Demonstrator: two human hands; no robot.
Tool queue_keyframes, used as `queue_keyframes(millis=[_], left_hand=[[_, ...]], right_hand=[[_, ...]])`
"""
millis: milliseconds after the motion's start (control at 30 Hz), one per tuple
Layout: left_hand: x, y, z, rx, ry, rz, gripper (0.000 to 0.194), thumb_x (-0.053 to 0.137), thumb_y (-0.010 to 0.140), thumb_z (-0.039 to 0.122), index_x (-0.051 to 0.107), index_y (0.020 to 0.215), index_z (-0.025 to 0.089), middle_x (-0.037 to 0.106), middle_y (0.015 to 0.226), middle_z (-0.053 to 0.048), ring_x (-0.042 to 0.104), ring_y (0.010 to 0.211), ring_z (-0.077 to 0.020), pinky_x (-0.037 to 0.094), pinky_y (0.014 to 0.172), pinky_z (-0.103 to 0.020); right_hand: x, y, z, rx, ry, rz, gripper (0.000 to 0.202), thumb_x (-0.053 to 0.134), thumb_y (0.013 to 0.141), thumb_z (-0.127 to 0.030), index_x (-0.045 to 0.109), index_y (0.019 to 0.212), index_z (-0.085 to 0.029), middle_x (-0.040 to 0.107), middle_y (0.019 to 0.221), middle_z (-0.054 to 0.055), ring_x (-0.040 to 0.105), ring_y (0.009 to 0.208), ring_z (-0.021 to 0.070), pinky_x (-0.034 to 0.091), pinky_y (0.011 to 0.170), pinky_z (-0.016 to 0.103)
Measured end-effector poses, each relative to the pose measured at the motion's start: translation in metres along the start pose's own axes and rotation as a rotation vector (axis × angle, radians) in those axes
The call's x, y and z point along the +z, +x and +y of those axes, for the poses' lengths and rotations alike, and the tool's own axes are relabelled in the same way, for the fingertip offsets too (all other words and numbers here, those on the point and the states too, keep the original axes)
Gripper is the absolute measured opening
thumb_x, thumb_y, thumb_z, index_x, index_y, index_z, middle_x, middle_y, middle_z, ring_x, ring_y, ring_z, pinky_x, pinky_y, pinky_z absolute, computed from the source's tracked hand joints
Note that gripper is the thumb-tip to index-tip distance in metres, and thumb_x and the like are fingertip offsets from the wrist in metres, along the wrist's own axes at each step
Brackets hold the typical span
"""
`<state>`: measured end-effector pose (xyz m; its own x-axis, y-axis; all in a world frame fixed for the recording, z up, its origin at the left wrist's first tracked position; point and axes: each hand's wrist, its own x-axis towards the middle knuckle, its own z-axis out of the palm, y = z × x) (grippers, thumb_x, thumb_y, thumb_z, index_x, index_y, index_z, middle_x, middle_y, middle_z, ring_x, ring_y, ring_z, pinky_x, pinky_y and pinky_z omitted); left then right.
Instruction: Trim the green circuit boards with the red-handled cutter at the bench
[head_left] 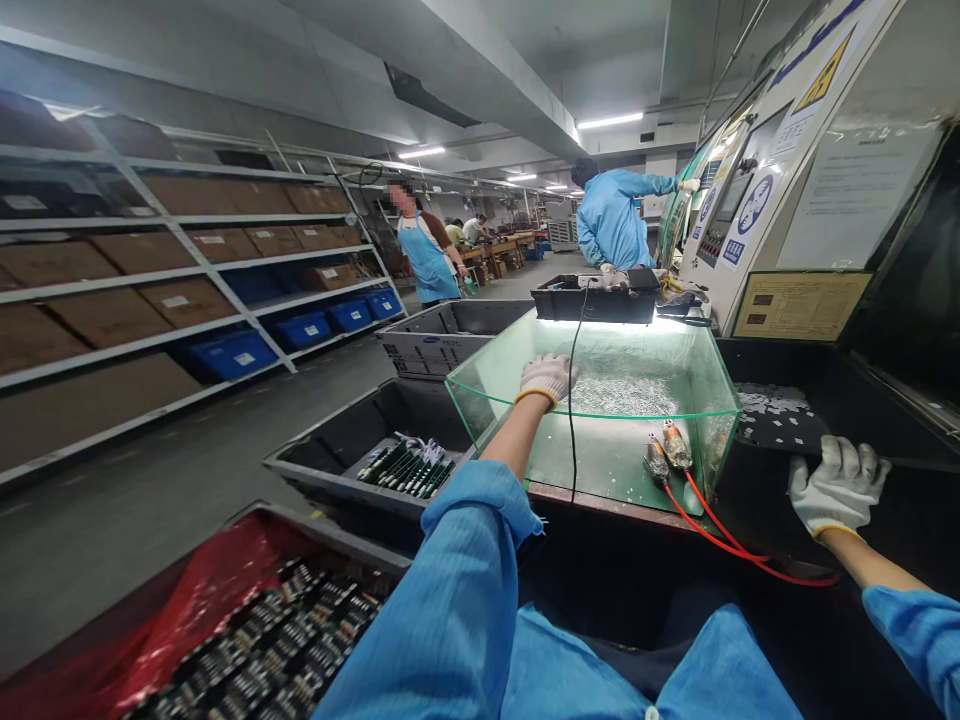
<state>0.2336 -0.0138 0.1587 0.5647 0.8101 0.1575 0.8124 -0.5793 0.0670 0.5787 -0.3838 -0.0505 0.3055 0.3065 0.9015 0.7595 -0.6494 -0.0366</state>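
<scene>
My left hand (pixel 546 379), in a white knit glove, lies on the top of a glass box (pixel 637 414) with its fingers stretched out. Nothing shows in its grasp. Lit from the back, the box has many small pale scraps (pixel 626 393) on its floor. At its front right corner are two tape-wrapped handheld tools (pixel 676 446) with red hoses (pixel 709 525). My right hand (pixel 838 487), gloved too, rests with fingers spread at the edge of a black bin (pixel 772 440). Small light pieces (pixel 772 402) lie in that bin. A black cable (pixel 571 420) hangs by my left hand.
Left of the box, a grey crate (pixel 315 462) holds green circuit boards (pixel 405 468). Nearer, a crate with red plastic (pixel 202 605) holds dark boards (pixel 292 640). A black tray (pixel 592 303) stands behind the box. Two people in blue are beyond; shelves line the left.
</scene>
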Motion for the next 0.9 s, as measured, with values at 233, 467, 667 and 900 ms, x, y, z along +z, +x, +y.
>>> queue_keyframes(millis=[233,467,667,900], left_hand=[[0.0014,0.0008,-0.0011,0.001,-0.017,0.013,0.068,0.027,0.102,0.062,0.055,0.151,0.024,0.055,0.154,-0.011,0.050,0.138,-0.0329,0.040,0.116,-0.048],[-0.0015,-0.0019,0.0011,0.000,-0.012,0.009,0.067,0.028,0.102,0.061,0.055,0.151,0.024,0.056,0.152,-0.012,0.051,0.138,-0.0327,0.040,0.116,-0.048],[-0.0023,-0.0020,0.0017,-0.013,-0.016,0.000,0.068,0.026,0.102,0.064,0.057,0.150,0.026,0.055,0.154,-0.011,0.051,0.138,-0.0331,0.041,0.115,-0.048],[0.0004,0.0001,0.0005,-0.003,-0.024,0.009,0.069,0.027,0.101,0.063,0.056,0.151,0.024,0.056,0.153,-0.011,0.050,0.138,-0.0336,0.040,0.115,-0.049]], right_hand=[[0.0041,-0.0036,0.0012,0.035,0.032,-0.014,0.068,0.051,0.090,-0.052,0.047,0.146,-0.014,0.055,0.140,0.020,0.039,0.141,0.0437,0.026,0.117,0.069],[0.0060,-0.0051,0.0022,0.028,0.012,-0.009,0.068,0.051,0.090,-0.053,0.045,0.147,-0.016,0.055,0.140,0.019,0.040,0.141,0.0435,0.026,0.117,0.068],[0.0015,-0.0014,-0.0012,0.032,0.031,-0.012,0.068,0.051,0.089,-0.052,0.048,0.144,-0.013,0.056,0.137,0.020,0.040,0.139,0.0441,0.027,0.115,0.069],[0.0024,-0.0020,0.0009,0.019,0.015,-0.009,0.068,0.051,0.089,-0.053,0.048,0.144,-0.014,0.057,0.137,0.020,0.042,0.138,0.0435,0.029,0.115,0.068]])
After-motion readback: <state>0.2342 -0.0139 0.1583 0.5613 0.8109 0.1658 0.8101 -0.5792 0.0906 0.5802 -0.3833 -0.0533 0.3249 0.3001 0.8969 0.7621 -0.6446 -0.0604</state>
